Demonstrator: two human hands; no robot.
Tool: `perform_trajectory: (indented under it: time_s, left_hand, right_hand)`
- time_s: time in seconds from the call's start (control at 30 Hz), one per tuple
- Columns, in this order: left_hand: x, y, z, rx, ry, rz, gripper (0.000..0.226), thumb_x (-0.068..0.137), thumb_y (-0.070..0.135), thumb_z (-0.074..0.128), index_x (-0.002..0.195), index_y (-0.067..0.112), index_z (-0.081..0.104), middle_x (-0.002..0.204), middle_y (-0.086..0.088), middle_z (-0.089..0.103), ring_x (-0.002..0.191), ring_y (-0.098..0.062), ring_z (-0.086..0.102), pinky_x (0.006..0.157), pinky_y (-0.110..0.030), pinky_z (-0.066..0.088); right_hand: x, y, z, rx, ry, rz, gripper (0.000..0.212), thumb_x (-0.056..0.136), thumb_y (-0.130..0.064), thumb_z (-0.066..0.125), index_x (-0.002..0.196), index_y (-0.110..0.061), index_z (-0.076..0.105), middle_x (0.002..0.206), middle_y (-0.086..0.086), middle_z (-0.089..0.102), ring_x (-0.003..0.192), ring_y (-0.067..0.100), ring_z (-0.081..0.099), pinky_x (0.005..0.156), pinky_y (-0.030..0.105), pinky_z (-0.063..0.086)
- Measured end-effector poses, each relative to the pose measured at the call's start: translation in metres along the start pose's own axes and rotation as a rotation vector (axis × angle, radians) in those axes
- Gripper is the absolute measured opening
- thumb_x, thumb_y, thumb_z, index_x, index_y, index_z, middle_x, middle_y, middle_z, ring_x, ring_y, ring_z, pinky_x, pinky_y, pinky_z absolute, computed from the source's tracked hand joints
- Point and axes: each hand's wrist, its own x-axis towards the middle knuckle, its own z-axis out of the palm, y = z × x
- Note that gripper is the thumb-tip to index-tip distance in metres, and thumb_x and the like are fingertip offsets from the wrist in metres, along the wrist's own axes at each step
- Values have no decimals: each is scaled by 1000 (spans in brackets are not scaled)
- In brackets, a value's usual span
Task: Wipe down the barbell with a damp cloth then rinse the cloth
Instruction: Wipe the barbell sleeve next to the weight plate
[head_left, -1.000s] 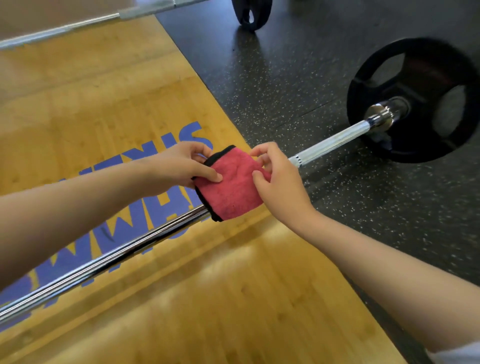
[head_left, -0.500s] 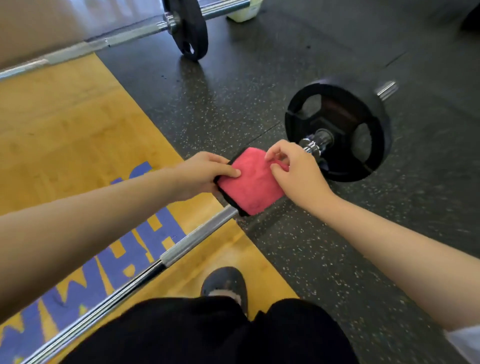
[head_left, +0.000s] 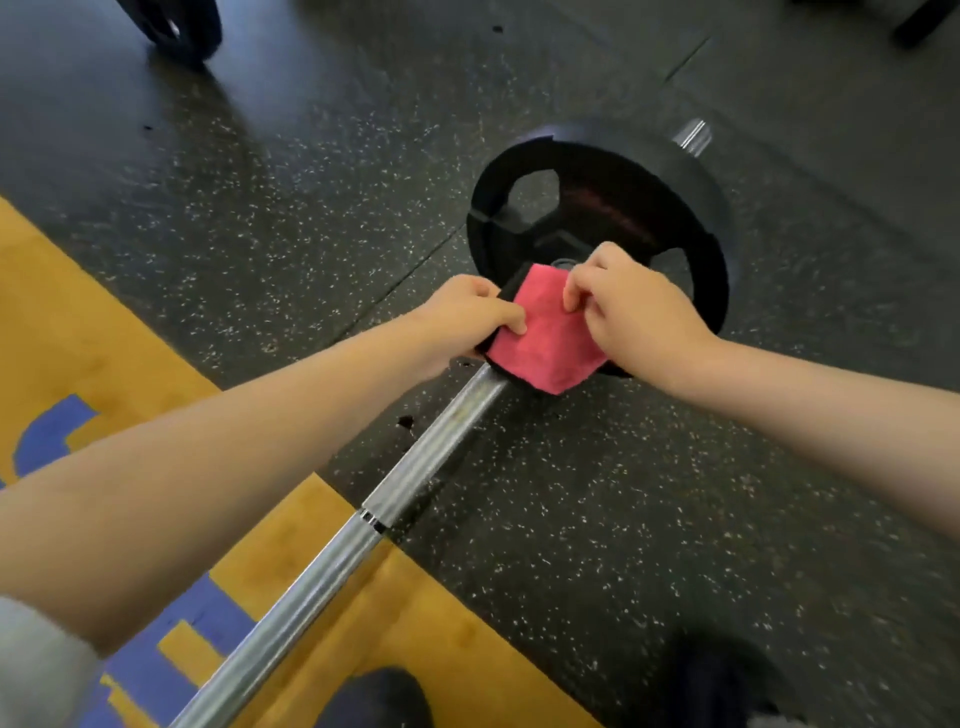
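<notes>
– Hands first: what are they at?
– Left hand (head_left: 467, 312) and right hand (head_left: 636, 317) each pinch the folded pink cloth with black trim (head_left: 540, 345), one on either side, fingers curled.
– And the cloth sits where?
– Wrapped over the silver steel barbell shaft (head_left: 415, 467), just beside the black round weight plate (head_left: 613, 208), above the dark speckled rubber floor (head_left: 311, 182), off the yellow wooden platform (head_left: 93, 332).

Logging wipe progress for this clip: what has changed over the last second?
The pink cloth, draped over the bar, slid along it to the weight plate end. The left hand and right hand kept pinching the cloth's edges; the bar stayed put.
</notes>
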Motion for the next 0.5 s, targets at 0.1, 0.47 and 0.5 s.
perform_trajectory:
  time_s: [0.1, 0.47, 0.5]
  left_hand:
    - [22, -8, 6, 62, 16, 66, 26, 77, 11, 71, 77, 16, 45, 76, -5, 44, 69, -15, 42, 56, -24, 30]
    - [41, -18, 4, 157, 127, 133, 17, 81, 16, 74, 87, 7, 61, 75, -5, 56, 71, -16, 50, 69, -31, 38]
    - [42, -18, 3, 164, 125, 146, 17, 81, 16, 74, 86, 6, 62, 74, -4, 56, 70, -15, 50, 69, -31, 39]
  right_hand:
    - [13, 21, 23, -149, 84, -102, 15, 92, -9, 47, 101, -12, 58, 105, 7, 49, 84, 24, 52, 57, 31, 36]
    - [40, 36, 47, -260, 84, -604, 46, 83, -17, 40, 125, -7, 56, 127, 10, 56, 122, 29, 48, 112, 39, 24]
    - [37, 40, 49, -247, 72, -596, 51, 84, -18, 40, 132, -5, 51, 135, 11, 52, 129, 29, 43, 115, 40, 20]
